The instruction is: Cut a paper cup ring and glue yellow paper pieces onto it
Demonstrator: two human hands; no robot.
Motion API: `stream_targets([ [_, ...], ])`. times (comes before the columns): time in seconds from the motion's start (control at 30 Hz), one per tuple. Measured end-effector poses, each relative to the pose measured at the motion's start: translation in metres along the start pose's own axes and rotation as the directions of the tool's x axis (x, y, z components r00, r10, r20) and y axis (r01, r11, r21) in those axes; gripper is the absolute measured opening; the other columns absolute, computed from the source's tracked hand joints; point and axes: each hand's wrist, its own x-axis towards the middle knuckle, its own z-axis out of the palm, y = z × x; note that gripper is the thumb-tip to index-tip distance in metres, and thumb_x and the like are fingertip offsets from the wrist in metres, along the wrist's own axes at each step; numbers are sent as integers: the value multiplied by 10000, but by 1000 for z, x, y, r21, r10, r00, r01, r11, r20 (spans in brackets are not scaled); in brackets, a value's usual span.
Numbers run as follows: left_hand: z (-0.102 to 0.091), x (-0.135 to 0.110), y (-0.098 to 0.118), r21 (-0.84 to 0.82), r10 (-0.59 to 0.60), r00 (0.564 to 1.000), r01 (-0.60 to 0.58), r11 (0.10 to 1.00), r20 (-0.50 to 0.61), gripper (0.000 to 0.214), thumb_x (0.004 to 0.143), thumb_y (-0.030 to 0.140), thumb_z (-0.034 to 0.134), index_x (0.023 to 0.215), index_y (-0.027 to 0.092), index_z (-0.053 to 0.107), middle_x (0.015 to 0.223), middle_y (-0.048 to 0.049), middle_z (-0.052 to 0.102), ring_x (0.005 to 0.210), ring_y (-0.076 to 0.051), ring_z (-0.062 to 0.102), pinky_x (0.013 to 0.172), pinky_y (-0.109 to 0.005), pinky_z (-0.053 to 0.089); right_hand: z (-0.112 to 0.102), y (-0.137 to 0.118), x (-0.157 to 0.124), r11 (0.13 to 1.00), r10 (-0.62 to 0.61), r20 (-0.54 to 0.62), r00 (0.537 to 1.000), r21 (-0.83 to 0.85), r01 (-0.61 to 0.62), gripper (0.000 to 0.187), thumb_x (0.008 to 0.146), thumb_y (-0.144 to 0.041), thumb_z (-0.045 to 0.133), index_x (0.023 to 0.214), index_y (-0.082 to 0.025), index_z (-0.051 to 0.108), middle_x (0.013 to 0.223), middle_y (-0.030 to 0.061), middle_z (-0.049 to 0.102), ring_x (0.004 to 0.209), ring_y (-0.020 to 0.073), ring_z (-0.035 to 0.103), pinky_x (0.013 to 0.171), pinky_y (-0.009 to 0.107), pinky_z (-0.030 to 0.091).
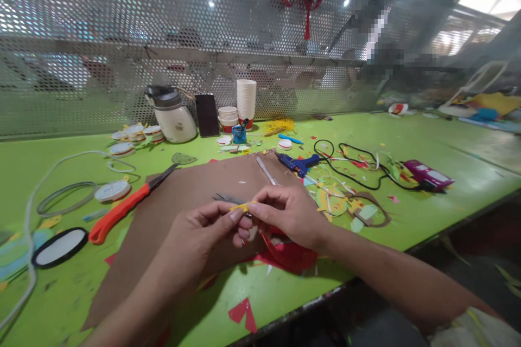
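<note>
My left hand (220, 222) and my right hand (285, 211) meet over a brown cardboard sheet (191, 190). Between their fingertips a small yellow paper piece (241, 207) is pinched from both sides. Just behind the fingers show thin dark blade-like tips (224, 198); whether a hand holds them I cannot tell. Below my right hand is a red piece (291, 257), partly hidden by the hand. A white pen (266, 170) lies on the cardboard beyond my right hand.
An orange-handled blade (122, 211) lies left. Behind stand a white kettle (175, 119), a phone (207, 115) and stacked paper cups (246, 100). A blue glue gun (299, 164), its black cord (358, 176) and paper scraps (334, 200) lie right on the green table (407, 217).
</note>
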Motion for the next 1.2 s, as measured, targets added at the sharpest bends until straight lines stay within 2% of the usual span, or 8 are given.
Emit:
stream_targets([
  [0.13,1,-1,1,6,-13,1000,13,1000,-18,176,710,324,802,674,157,761,631,-38,695,587,-115,580,592,-202,475,2,-1,0,1000,-16,-21,1000,-12,16,259,806,-389,728,781,-165,601,586,-50,587,466,66,509,431,178,420],
  [0.23,3,-3,2,5,-23,999,23,1000,-28,181,698,320,808,662,152,749,618,-31,684,582,-109,568,581,-193,468,3,0,0,1000,-18,-30,999,-24,17,213,827,-346,698,781,-165,594,559,-65,558,438,54,461,398,165,380],
  [0.47,6,-6,-2,-68,-44,994,37,997,-101,242,644,356,833,679,162,692,640,-10,655,525,-122,556,507,-233,471,1,1,1,999,-40,-38,998,5,40,331,772,-455,764,761,-161,613,546,-62,563,434,54,460,397,176,358],
  [0.63,2,-4,-2,62,5,988,5,998,-154,261,655,373,826,657,153,685,596,-15,633,514,-131,550,480,-226,449,2,2,2,994,31,-41,999,106,-27,434,677,-542,811,758,-158,624,597,-41,610,487,75,545,455,199,453],
  [0.73,1,-3,-3,97,45,987,-30,995,-156,259,659,379,821,658,148,703,622,-31,657,554,-147,584,521,-242,478,2,3,3,991,42,18,999,128,-44,415,698,-527,806,779,-163,625,572,-46,616,469,74,540,455,200,456],
  [1.03,9,-9,-1,-42,-14,995,10,999,-99,204,648,325,840,635,169,709,619,-22,700,551,-148,623,545,-240,496,2,3,2,976,58,48,997,208,-67,389,705,-505,815,755,-162,637,598,-38,638,481,84,584,463,211,504],
  [1.1,8,-9,-1,6,29,995,-28,1000,-97,191,664,326,823,649,168,715,654,-47,723,603,-186,652,599,-285,520,0,3,3,971,70,66,995,226,-83,401,691,-511,822,746,-153,649,598,-30,648,482,88,601,466,212,518],
  [1.2,5,-9,1,194,146,973,-111,975,-179,193,683,329,801,627,164,717,609,-40,694,575,-163,601,559,-247,465,-4,3,6,961,74,58,996,261,-87,409,665,-501,842,728,-135,671,607,-9,671,484,94,618,473,217,533],
])
